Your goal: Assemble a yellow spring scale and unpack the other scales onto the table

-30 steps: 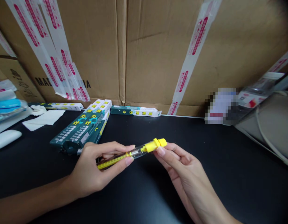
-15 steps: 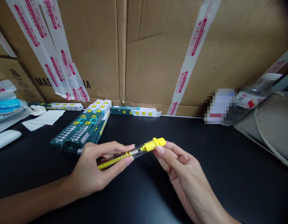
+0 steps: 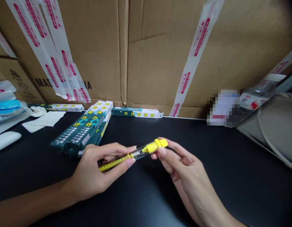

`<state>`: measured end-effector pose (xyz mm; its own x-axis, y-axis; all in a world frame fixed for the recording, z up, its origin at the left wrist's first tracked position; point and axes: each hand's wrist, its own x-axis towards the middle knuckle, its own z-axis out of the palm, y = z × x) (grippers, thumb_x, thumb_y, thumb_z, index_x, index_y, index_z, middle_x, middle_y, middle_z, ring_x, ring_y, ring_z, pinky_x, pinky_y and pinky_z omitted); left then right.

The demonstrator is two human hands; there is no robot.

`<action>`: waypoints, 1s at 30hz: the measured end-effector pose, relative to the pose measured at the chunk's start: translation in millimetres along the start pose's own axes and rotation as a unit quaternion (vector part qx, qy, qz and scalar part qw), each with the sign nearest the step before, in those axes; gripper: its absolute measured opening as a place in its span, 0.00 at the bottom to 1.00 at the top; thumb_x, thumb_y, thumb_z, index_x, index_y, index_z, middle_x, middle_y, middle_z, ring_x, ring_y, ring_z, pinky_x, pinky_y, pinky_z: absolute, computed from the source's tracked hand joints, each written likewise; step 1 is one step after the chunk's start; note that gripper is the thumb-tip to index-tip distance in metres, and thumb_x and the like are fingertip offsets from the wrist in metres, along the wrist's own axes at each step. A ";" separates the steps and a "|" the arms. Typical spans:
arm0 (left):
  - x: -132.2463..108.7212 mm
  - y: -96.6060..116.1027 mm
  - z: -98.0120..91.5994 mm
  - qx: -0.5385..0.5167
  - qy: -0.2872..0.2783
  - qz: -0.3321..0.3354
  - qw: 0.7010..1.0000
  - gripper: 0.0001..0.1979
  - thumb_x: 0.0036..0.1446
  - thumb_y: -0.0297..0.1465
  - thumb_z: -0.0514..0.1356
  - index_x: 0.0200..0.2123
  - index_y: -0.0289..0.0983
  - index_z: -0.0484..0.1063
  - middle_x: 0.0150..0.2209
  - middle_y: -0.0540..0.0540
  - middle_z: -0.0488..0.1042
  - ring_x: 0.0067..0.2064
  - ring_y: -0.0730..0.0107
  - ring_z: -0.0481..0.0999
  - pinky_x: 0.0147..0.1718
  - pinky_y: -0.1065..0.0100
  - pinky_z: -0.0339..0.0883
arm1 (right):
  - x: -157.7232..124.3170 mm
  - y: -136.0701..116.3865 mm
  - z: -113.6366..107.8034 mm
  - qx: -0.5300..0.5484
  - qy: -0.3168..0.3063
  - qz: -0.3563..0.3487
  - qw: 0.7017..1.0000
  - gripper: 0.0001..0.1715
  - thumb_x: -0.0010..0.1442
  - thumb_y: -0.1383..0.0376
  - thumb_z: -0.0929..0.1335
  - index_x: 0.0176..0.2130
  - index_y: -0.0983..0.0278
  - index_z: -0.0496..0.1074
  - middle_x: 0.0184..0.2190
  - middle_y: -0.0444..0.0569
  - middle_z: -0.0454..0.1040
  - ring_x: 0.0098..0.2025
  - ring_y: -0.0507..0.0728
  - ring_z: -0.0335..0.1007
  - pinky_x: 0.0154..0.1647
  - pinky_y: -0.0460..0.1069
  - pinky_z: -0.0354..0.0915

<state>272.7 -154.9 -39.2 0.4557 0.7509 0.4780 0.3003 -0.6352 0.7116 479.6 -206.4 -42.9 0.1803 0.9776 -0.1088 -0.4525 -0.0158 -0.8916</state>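
Observation:
My left hand [image 3: 96,171] is closed round the lower body of a clear tube with a yellow scale, a spring force meter [image 3: 134,154], held low over the black table [image 3: 231,164]. Its yellow cap end points up and to the right. My right hand [image 3: 181,167] pinches that yellow cap between thumb and fingers. Just behind my left hand lies a stack of dark green boxes with yellow characters [image 3: 84,129].
A big cardboard carton with red-and-white tape [image 3: 146,53] walls off the back. Another green box [image 3: 136,112] lies at its foot, one more [image 3: 58,107] at far left. White paper [image 3: 44,120], a white mouse [image 3: 5,140] and blue packs [image 3: 6,107] sit at left; a grey bag [image 3: 271,129] at right.
My right hand's fingers have shifted slightly left and closed more round the yellow cap. The left hand and the tube stay almost where they were.

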 end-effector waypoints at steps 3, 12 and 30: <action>0.1 -0.4 0.0 -0.004 0.000 0.002 1.000 0.08 0.58 0.29 0.66 0.41 0.35 0.82 0.32 0.45 0.84 0.25 0.67 0.81 0.21 0.75 0.73 | -1.1 -1.0 0.4 -0.023 -0.005 -0.006 1.000 0.13 0.53 0.59 0.79 0.36 0.64 0.81 0.29 0.45 0.79 0.27 0.46 0.66 0.28 0.39 0.63; -0.2 0.4 0.3 0.008 -0.002 -0.006 1.000 0.08 0.58 0.29 0.65 0.41 0.34 0.81 0.29 0.46 0.83 0.23 0.68 0.81 0.20 0.75 0.72 | 1.1 -2.2 -0.4 -0.015 0.018 0.002 1.000 0.27 0.50 0.60 0.80 0.50 0.59 0.79 0.29 0.45 0.80 0.31 0.50 0.69 0.29 0.42 0.65; -1.1 -1.6 1.3 -0.020 -0.001 -0.029 0.999 0.10 0.59 0.32 0.66 0.43 0.35 0.82 0.27 0.47 0.82 0.25 0.67 0.80 0.20 0.74 0.72 | 2.9 -3.5 0.5 -0.042 0.027 -0.015 0.999 0.22 0.47 0.59 0.81 0.41 0.62 0.82 0.27 0.46 0.78 0.29 0.50 0.68 0.28 0.43 0.63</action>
<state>272.8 -154.9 -41.5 0.4404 0.7862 0.4335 0.2930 -0.5822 0.7584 481.3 -203.4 -39.9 0.2416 0.9649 -0.1031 -0.3712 -0.0063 -0.9285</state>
